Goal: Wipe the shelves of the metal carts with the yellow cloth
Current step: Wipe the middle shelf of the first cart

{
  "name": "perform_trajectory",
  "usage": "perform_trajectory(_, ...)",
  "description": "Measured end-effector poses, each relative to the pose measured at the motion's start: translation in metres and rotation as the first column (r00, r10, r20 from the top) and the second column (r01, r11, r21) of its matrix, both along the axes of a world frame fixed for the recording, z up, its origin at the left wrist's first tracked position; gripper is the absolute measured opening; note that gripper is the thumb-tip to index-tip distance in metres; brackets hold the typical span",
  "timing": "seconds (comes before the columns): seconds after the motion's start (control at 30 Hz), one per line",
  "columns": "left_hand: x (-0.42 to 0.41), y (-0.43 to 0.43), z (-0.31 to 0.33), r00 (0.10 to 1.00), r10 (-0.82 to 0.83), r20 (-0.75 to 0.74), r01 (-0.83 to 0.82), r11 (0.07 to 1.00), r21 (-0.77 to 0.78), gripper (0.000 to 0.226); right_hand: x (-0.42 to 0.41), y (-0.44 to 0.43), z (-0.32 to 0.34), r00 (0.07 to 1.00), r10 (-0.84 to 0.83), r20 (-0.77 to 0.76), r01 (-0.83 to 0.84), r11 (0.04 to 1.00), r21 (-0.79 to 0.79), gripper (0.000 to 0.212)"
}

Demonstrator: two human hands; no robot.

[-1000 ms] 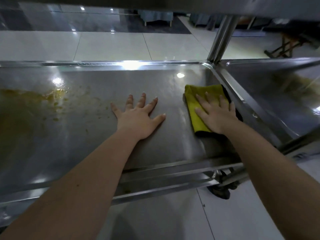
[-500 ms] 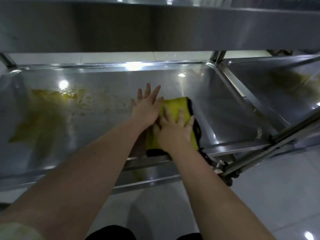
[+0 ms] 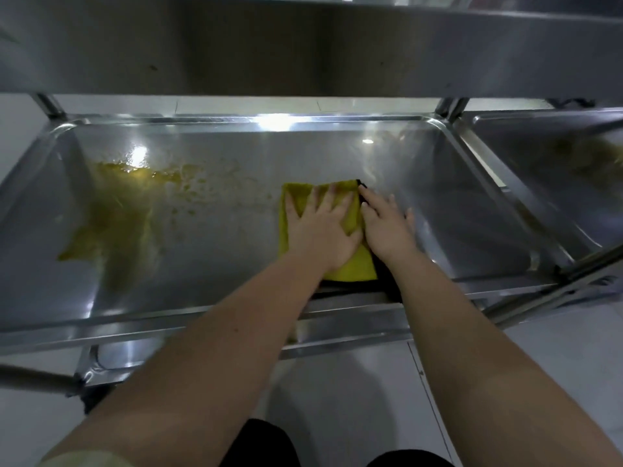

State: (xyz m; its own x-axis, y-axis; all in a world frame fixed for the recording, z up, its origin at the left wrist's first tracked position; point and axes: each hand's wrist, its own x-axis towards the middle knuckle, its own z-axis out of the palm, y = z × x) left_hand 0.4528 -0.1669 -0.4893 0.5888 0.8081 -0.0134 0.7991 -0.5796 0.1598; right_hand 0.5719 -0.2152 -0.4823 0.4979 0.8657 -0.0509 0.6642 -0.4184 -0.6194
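Yellow cloth (image 3: 352, 269) under left hand (image 3: 323, 234)

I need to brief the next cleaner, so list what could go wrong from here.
1. The left hand presses the yellow cloth flat, right of the wide yellow-brown spill; one pass may smear it rather than lift it.
2. The cloth's near edge reaches the front rim of the shelf; a pull back could drag it off.
3. The neighbouring cart's shelf is stained too; a soiled cloth could spread grime there.
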Motion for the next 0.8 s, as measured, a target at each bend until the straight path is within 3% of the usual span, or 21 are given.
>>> perform_trajectory(0.1, -0.047, 0.048, 0.002, 0.994, 0.109, -0.006, -0.109, 0.994, -0.005, 0.074, -0.003, 0.006, -0.007, 0.932, 0.162, 0.325, -0.087, 0.969, -0.233, 0.050)
perform_trajectory(0.17, -0.080, 0.078, 0.004, 0.982, 0.188, -0.032, -0.189, 0.982, -0.031, 0.075, -0.007, 0.007, -0.010, 0.884, 0.230, 0.406, -0.103, 0.945, -0.311, 0.054)
perform_trajectory(0.37, -0.101, 0.102, 0.002, 0.973, 0.217, -0.080, -0.219, 0.976, -0.015, 0.074, -0.029, 0.035, -0.002, 0.916, 0.180, 0.359, -0.043, 0.933, -0.358, 0.056)
perform_trajectory(0.6, -0.101, 0.099, 0.002, 0.975, 0.204, -0.086, -0.206, 0.979, -0.015, 0.076, -0.038, 0.048, -0.013, 0.869, 0.215, 0.446, -0.081, 0.950, -0.300, 0.059)
perform_trajectory(0.8, -0.052, 0.104, 0.002, 0.983, 0.143, -0.116, -0.145, 0.989, -0.008, 0.069, -0.040, 0.046, -0.014, 0.857, 0.219, 0.467, -0.074, 0.948, -0.309, 0.057)
